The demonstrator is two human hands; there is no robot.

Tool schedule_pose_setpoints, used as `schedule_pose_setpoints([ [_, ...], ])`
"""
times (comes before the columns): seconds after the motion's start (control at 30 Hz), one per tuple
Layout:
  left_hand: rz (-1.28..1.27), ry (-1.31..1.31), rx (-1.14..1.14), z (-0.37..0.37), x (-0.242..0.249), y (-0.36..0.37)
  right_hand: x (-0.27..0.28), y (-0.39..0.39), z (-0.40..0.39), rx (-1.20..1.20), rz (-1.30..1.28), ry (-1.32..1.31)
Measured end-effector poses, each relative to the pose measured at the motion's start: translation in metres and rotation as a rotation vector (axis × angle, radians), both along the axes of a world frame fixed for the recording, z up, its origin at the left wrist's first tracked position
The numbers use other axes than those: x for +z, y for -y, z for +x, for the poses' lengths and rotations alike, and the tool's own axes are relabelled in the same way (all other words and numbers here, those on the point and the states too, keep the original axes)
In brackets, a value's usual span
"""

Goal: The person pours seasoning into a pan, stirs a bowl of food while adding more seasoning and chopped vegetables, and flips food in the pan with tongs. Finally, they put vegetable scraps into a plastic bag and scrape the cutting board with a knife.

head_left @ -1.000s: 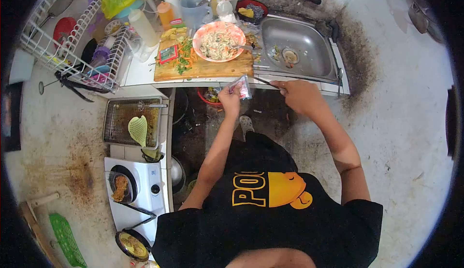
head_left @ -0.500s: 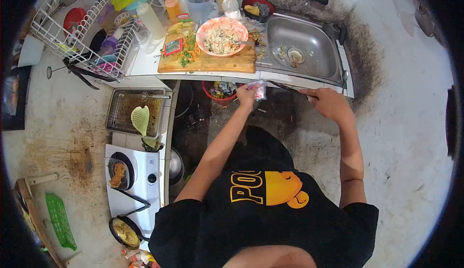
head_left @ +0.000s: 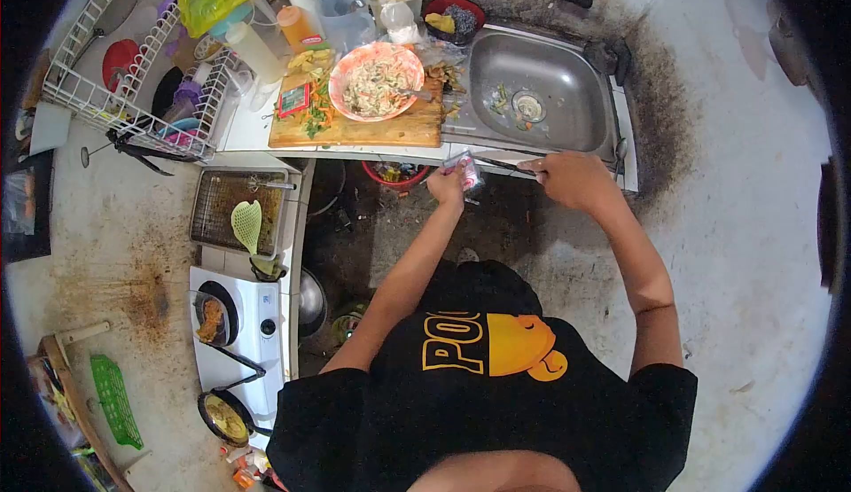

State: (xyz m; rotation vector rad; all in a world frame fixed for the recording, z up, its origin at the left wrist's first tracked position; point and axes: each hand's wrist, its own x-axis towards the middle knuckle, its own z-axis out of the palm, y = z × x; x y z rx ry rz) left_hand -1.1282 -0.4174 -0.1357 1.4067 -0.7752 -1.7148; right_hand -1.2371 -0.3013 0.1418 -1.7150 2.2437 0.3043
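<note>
My left hand grips a small plastic sachet in front of the counter edge. My right hand holds a knife whose blade points left toward the sachet. Both hands hover just below the steel sink. On the counter a pink bowl of noodles with a utensil in it rests on a wooden cutting board, beside chopped vegetables.
A white dish rack with dishes stands at far left. Bottles, a jug and a yellow bag crowd the back of the counter. A red bin sits under the counter. A gas stove with pans and a mesh tray lie to my left.
The view shifted slightly left. My right hand with the knife drew closer to the sachet, which stays in my left hand near the counter edge.
</note>
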Motion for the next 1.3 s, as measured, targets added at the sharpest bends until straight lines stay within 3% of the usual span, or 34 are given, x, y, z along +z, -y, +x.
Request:
schedule_pose_setpoints([
  [0.07,0.010,-0.010,0.006,0.001,-0.002,-0.001,0.005,0.006,0.000,0.049,0.006,0.004],
  [0.27,-0.408,0.288,0.002,-0.001,-0.005,-0.006,0.016,0.040,-0.002,0.105,0.130,0.003],
  [0.33,-0.674,0.584,-0.099,0.002,-0.003,-0.003,0.015,0.051,-0.002,0.206,0.199,-0.007],
  [0.43,-0.722,0.460,-0.085,-0.001,0.004,0.002,0.016,0.057,0.006,0.185,0.167,-0.015],
  [0.57,-0.678,0.502,-0.168,0.002,0.025,-0.004,0.017,0.065,0.018,0.213,0.284,-0.100],
  [0.63,-0.822,0.032,-0.070,-0.006,0.032,-0.006,0.010,0.065,0.020,0.224,0.239,-0.135],
  [0.67,-0.928,0.164,-0.071,-0.007,0.034,-0.010,0.008,0.066,0.020,0.218,0.243,-0.127],
  [0.77,-0.707,0.192,-0.113,0.006,0.057,-0.018,0.013,0.066,0.019,0.162,0.226,-0.119],
  [0.87,-0.593,0.069,-0.109,0.022,0.042,-0.013,0.016,0.066,0.011,0.100,0.288,-0.153],
  [0.97,-0.593,-0.009,-0.132,0.045,0.044,-0.008,0.014,0.061,-0.007,0.099,0.198,-0.073],
  [1.03,-0.387,-0.262,-0.160,0.057,0.063,-0.009,0.029,0.054,-0.017,0.076,0.129,-0.040],
  [1.07,-0.390,-0.256,-0.145,0.064,0.070,-0.009,0.029,0.050,-0.026,0.092,0.128,-0.038],
  [1.13,-0.319,-0.345,-0.210,0.077,0.077,-0.007,0.029,0.045,-0.039,-0.094,-0.074,0.031],
  [1.23,-0.272,-0.363,-0.230,0.087,0.086,-0.008,-0.024,0.050,-0.038,-0.226,-0.310,-0.096],
  [1.27,-0.269,-0.379,-0.228,0.089,0.088,-0.010,-0.043,0.049,-0.029,-0.093,-0.521,0.003],
  [1.3,-0.281,-0.379,-0.221,0.091,0.090,-0.012,-0.069,0.057,-0.024,-0.114,-0.506,0.044],
])
